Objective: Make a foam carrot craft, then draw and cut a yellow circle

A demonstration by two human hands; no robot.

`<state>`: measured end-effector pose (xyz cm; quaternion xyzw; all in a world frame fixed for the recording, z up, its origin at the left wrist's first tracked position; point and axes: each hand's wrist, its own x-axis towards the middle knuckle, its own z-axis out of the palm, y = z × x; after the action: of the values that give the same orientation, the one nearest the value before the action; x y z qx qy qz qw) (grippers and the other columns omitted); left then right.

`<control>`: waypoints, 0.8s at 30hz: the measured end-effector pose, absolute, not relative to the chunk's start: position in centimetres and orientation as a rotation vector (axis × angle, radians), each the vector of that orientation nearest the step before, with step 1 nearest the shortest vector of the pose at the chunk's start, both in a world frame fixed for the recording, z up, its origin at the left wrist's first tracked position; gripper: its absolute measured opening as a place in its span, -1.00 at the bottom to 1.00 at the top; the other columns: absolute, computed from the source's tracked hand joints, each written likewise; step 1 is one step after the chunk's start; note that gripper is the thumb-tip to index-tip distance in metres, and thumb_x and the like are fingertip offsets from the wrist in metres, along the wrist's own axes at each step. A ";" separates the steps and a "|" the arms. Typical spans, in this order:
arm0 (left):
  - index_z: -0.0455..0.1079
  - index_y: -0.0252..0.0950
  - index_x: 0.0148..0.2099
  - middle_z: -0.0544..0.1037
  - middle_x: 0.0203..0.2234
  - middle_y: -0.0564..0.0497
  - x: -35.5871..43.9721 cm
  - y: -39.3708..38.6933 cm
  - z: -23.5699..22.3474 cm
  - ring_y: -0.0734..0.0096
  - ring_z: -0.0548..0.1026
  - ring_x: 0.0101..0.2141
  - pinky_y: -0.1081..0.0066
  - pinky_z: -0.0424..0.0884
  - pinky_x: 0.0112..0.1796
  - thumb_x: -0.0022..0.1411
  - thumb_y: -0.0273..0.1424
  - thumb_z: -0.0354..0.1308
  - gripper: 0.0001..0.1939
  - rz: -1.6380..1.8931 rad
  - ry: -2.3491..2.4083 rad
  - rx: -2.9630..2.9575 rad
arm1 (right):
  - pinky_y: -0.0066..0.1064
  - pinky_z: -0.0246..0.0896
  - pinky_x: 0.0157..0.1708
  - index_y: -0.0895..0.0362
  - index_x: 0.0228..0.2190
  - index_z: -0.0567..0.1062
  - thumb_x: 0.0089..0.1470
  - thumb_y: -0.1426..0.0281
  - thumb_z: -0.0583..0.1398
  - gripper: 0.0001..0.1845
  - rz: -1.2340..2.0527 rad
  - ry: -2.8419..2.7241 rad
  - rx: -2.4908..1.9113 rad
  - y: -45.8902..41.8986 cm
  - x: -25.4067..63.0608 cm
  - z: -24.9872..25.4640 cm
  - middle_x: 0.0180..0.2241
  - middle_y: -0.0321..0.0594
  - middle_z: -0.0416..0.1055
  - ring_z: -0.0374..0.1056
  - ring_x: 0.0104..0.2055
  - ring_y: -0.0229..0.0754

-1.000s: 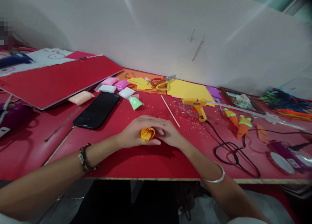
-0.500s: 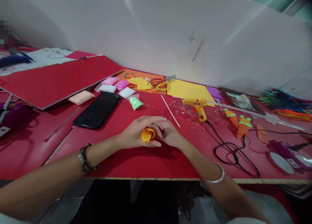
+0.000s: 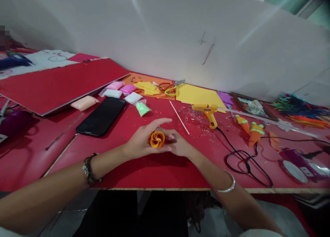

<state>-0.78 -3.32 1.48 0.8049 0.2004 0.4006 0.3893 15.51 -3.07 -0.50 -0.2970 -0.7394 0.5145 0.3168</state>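
A coiled roll of yellow-orange paper [image 3: 157, 139] sits between my two hands above the red table, its end facing up at me and showing several curved layers like a pinwheel. My left hand [image 3: 138, 140] is curled round the left side of the roll, with one finger stretched out above it. On the other side, my right hand [image 3: 182, 144] has its fingers bent in against the roll, and their tips are partly hidden. A thin wooden stick [image 3: 179, 117] lies just beyond my right hand.
A yellow glue gun [image 3: 210, 115] with its black cable lies at the right, near small orange paper cones [image 3: 256, 135]. At left are a black phone [image 3: 101, 116], bags of coloured clay [image 3: 142, 108] and a red board [image 3: 64, 80]. Scissors [image 3: 171, 88] rest at the back.
The paper roll has turned so that its layered end faces me more squarely. The upper finger of my left hand has lifted away from my right hand.
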 end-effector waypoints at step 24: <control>0.31 -0.37 -0.21 0.50 -0.47 -0.01 -0.5 -2.7 1.2 0.45 0.48 -0.49 0.50 0.41 -0.52 0.09 -0.26 0.07 -0.71 1.023 0.677 1.285 | -0.54 0.20 -0.52 0.21 -0.40 0.47 -0.05 0.27 0.16 -0.75 1.809 -1.801 -0.890 -3.2 15.3 -0.1 -0.54 -0.27 0.43 0.26 -0.57 -0.41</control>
<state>-0.46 -2.66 1.21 0.5612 0.2958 0.4470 0.6307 15.30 -3.16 -0.08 -0.3214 -0.6502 0.6532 0.2173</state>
